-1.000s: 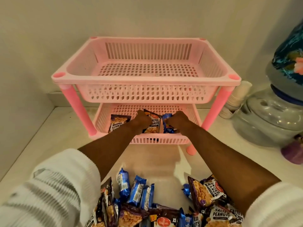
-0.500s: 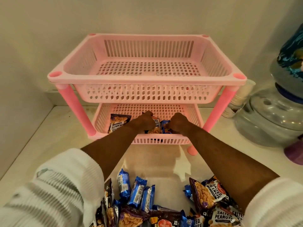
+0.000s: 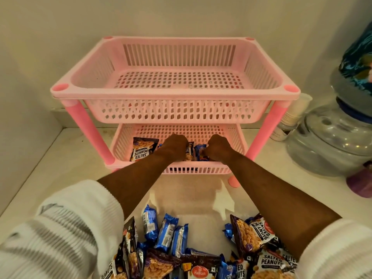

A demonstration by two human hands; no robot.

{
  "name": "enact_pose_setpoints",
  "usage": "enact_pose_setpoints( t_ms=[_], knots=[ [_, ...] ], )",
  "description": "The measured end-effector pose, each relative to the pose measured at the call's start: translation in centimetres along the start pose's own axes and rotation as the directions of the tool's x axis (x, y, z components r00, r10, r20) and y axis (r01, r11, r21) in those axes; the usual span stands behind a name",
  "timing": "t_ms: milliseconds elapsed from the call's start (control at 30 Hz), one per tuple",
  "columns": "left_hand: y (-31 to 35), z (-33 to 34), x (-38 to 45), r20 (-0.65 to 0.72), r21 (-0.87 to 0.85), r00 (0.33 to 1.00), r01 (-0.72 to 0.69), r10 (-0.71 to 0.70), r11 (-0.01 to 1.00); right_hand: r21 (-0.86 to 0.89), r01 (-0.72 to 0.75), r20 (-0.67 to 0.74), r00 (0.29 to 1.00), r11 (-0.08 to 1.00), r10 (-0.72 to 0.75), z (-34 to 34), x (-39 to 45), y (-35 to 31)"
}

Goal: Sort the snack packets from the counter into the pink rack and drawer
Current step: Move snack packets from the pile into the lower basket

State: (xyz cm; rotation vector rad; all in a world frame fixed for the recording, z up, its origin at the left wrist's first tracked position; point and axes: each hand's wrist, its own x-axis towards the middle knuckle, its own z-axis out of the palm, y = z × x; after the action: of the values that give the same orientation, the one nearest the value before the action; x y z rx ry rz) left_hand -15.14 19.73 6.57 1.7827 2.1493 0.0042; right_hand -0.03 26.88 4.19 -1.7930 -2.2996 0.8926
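Both our hands reach into the lower tier of the pink rack (image 3: pixel 175 95): our left hand (image 3: pixel 174 144) curls on a peanut packet (image 3: pixel 189 152), our right hand (image 3: pixel 218 147) curls beside a blue packet (image 3: pixel 199 150), whether gripping it we cannot tell. A salted peanuts packet (image 3: pixel 143 148) stands left. Loose snack packets (image 3: pixel 167 234) lie near us on the pale counter (image 3: pixel 60 168); a water jar (image 3: pixel 332 141) stands right, before a cream wall (image 3: pixel 60 27).

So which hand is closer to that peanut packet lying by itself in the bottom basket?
Left. The left hand is just right of the peanut packet in the bottom basket. The right hand is farther right, past the packets between the hands.
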Motion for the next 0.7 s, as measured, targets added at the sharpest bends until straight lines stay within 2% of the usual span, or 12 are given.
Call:
enact_pose_setpoints(
  t_ms=[400, 700],
  knots=[
    [-1.1, 0.5, 0.1, -0.057, -0.097, 0.998, -0.037, 0.031, 0.995, -0.008, 0.034, -0.018, 0.999, 0.999, -0.034, 0.3, 0.4, 0.4],
    [1.3, 0.0, -3.8, -0.203, -0.145, 0.978, -0.077, 0.047, 0.986, 0.004, 0.126, -0.198, 0.972, 0.992, -0.123, -1.3, -4.1, 0.3]
  ],
)
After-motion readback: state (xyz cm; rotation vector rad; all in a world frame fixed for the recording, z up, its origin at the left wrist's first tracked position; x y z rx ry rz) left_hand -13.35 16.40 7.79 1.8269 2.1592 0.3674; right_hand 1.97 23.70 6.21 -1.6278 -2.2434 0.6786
